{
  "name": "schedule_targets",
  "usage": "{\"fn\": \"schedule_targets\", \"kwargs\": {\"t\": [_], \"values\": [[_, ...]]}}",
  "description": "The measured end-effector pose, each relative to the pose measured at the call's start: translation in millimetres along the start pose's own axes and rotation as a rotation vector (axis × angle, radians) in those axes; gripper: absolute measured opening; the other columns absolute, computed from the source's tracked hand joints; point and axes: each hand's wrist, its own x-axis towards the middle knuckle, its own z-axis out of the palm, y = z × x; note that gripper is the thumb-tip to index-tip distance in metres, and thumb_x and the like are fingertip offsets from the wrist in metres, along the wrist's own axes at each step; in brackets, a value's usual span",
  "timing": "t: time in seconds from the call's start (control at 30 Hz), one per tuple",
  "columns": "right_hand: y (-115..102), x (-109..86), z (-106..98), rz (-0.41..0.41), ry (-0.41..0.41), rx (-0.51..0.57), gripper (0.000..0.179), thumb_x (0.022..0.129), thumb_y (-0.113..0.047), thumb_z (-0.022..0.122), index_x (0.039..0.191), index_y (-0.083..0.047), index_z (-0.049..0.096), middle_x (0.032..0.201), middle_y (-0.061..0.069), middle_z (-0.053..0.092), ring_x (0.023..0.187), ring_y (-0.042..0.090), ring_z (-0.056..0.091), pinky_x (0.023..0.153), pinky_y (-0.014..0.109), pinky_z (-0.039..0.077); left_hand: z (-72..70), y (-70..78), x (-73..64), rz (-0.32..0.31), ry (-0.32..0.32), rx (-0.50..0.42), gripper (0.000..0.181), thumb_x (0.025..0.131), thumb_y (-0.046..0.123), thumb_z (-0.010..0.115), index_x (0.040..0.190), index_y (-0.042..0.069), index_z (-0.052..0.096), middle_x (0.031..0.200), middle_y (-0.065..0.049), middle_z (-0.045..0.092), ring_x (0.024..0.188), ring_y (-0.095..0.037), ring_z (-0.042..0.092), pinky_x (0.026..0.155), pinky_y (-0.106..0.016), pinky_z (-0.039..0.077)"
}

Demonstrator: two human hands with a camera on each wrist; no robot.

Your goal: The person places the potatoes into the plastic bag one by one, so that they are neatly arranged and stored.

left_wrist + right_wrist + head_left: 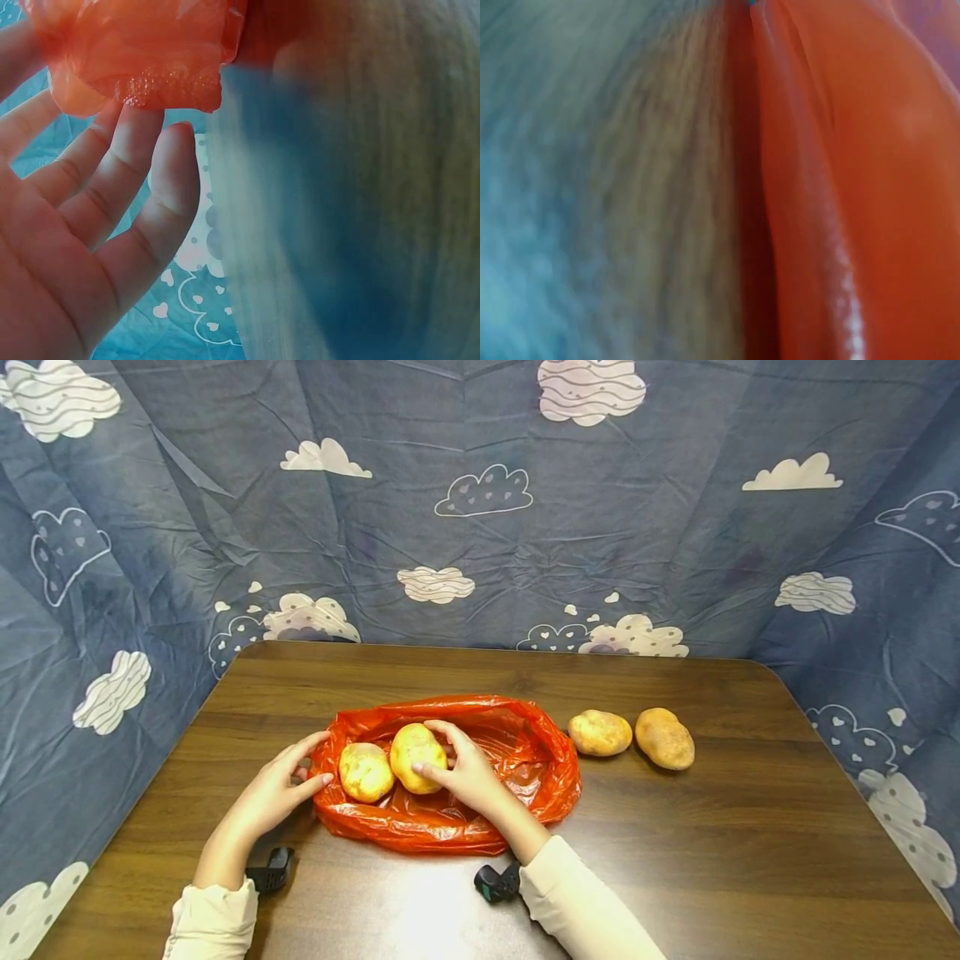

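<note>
Right hand (471, 773) pinches potato (415, 757) at mouth of red plastic bag (420, 836).
Left hand (272, 793) spread against bag's left rim; right-wrist view blurred.

Clock centred on red bag (375, 827), 12 at far wall. Room inside bag toward 3; first potato (365, 772) sits at 9. Left hand (277, 789) blocks rim there; right forearm (525, 831) bars 5. Outside at 3, third potato (600, 732) and fourth potato (665, 739) obstruct. Tabletop (712, 877) passable at 12, 4.
</note>
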Motion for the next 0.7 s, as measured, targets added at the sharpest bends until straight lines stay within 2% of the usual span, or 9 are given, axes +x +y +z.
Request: {"fn": "schedule_targets", "kwargs": {"t": [0.17, 0.3, 0.5, 0.7], "values": [[-17.8, -5.0, -1.9, 0.063, -0.05, 0.097, 0.055, 0.081, -0.007, 0.066, 0.129, 0.002, 0.039, 0.124, 0.021, 0.045, 0.104, 0.032, 0.054, 0.075, 0.031, 0.047, 0.9, 0.0, 0.5, 0.002, 0.003, 0.007, 0.055, 0.084, 0.013, 0.064, 0.132, 0.006, 0.04, 0.117, -0.018, 0.046, 0.077, -0.021, 0.048, 0.064, -0.032, 0.043], [-18.3, -6.6, -2.0, 0.109, -0.074, 0.138, 0.053, 0.085, -0.008, 0.062, 0.131, 0.002, 0.038, 0.126, 0.02, 0.043, 0.104, 0.032, 0.053, 0.075, 0.03, 0.047, 0.7, 0.3, 0.3, 0.004, 0.007, 0.016, 0.054, 0.084, 0.013, 0.064, 0.132, 0.006, 0.04, 0.115, -0.017, 0.046, 0.077, -0.02, 0.048, 0.064, -0.032, 0.043], [-15.0, -7.3, -1.9, 0.126, -0.095, 0.132, 0.052, 0.085, -0.008, 0.061, 0.131, 0.003, 0.038, 0.129, 0.021, 0.04, 0.106, 0.034, 0.052, 0.078, 0.032, 0.046, -0.6, 0.5, -0.4, 0.0, 0.005, 0.016, 0.054, 0.085, 0.016, 0.063, 0.133, 0.007, 0.04, 0.115, -0.017, 0.046, 0.077, -0.02, 0.047, 0.063, -0.03, 0.042], [-13.4, -7.8, -2.0, 0.092, -0.101, 0.117, 0.052, 0.085, -0.006, 0.06, 0.13, 0.006, 0.037, 0.126, 0.023, 0.042, 0.107, 0.036, 0.05, 0.087, 0.039, 0.041, -0.3, -0.1, -0.6, 0.004, 0.007, 0.011, 0.055, 0.085, 0.016, 0.063, 0.133, 0.007, 0.04, 0.116, -0.017, 0.046, 0.077, -0.02, 0.047, 0.064, -0.031, 0.042]]}}
